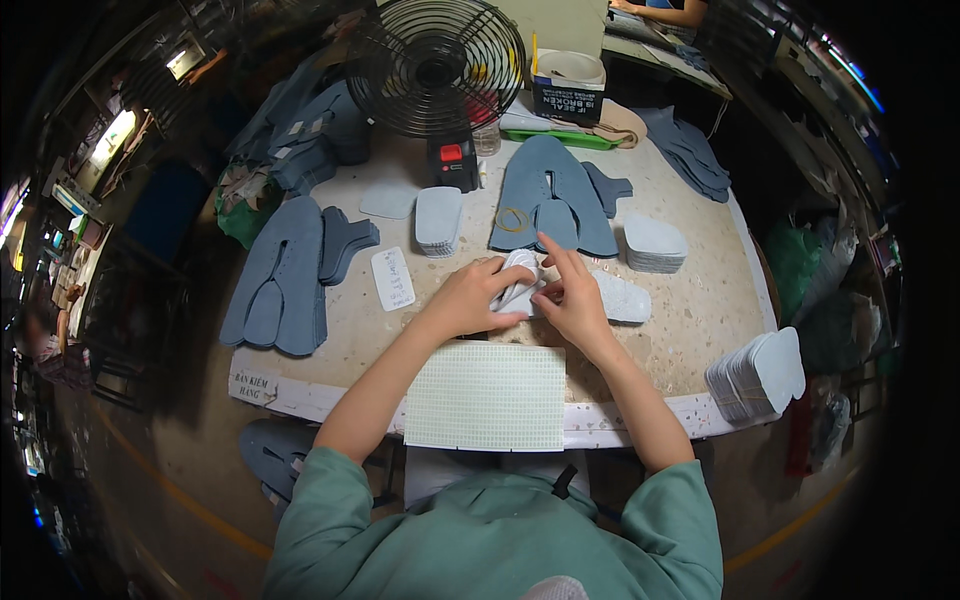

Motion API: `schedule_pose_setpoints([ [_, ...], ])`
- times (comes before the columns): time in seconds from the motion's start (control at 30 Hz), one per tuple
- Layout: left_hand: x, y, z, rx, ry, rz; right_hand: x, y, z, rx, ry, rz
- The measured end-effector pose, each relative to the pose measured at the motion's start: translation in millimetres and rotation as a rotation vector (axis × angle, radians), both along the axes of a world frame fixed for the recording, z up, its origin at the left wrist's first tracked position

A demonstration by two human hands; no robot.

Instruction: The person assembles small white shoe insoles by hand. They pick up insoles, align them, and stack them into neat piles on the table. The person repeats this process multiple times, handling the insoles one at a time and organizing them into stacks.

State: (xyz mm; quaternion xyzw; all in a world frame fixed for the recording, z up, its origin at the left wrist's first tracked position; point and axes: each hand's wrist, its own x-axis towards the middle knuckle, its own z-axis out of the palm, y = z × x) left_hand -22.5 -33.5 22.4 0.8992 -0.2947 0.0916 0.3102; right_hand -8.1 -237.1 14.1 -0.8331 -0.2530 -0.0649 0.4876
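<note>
My left hand (pixel 472 297) is closed round a small bundle of bent white pieces (pixel 517 290), which curl up between its thumb and fingers at the table's middle. My right hand (pixel 575 302) is at the bundle's right side, with its index finger stretched away from me and its thumb near the pieces; finger and thumb are apart. Beside the right hand lies a pale grey rounded piece or stack (pixel 622 298), partly hidden by it. Just beyond the hands is a stack of blue-grey cut shoe uppers (pixel 548 185) with yellowish rubber bands (pixel 512 219) on it.
A black fan (pixel 437 70) stands at the back. Stacks of pale rounded pieces (pixel 438 220) (pixel 655 243) (pixel 757 375) flank the work spot. More blue-grey uppers (pixel 275 280) lie left. A printed grid sheet (pixel 485 398) hangs over the front edge. A white bucket (pixel 570 68) stands behind.
</note>
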Motion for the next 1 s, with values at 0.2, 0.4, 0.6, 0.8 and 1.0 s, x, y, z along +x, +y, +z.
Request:
schedule_pose_setpoints([
  [0.2, -0.9, 0.9, 1.5, -0.002, 0.005, -0.006, 7.2, 1.5, -2.3, -0.122, -0.193, -0.146],
  [0.4, 3.3, -0.7, 1.6, -0.108, 0.087, 0.061, 7.2, -6.6, 0.4, 0.136, 0.121, -0.041],
  [0.6, -1.9, -0.6, 2.6, 0.022, 0.019, 0.035, 2.0, 4.1, -3.9, -0.018, -0.054, -0.012],
  [0.8, -0.7, 0.4, 4.6, 0.006, 0.069, 0.029, 12.9, -7.7, -1.2, 0.002, -0.104, -0.081],
  [1.0, 0.5, 4.7, 6.0, -0.014, 0.088, -0.013, 13.7, -10.3, 5.2, 0.021, -0.033, -0.091],
])
